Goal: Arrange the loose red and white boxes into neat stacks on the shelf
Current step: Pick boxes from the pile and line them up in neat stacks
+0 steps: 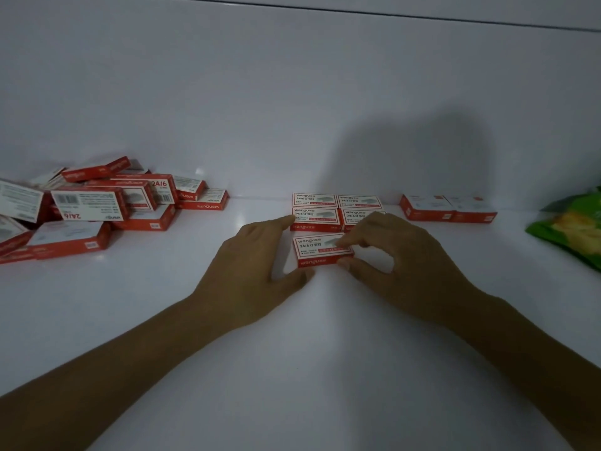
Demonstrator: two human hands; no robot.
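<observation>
Eyes on the staple box (322,250), flat on the white shelf (292,353), label up, front and centre, just ahead of a block of four boxes (338,209). Pinched at its right end by the right hand (400,262): forefinger curled onto the top face, thumb pressed to the red front edge. Bracketed at its left end by the left hand (250,271), fingers fairly straight and gripping nothing, thumb touching the near left corner, forefinger reaching up to the block's front left corner. Only a thin strip of bare shelf between the box's back edge and the block's front row, and only at the left; further along, hidden under the right hand. Behind it, a tidy block, two by two, sides touching, back row close to the wall (260,92). Off to the right and clear of the block, a pair of boxes (447,208) side by side, also back by the wall. Further right, cut by the frame's edge, a green packet (575,229). Away to the left, well apart, a loose heap of boxes (97,209), tipped and overlapping, some barcode side up. Plenty of bare shelf in front of both hands and between heap and block; a narrower gap between block and pair.
</observation>
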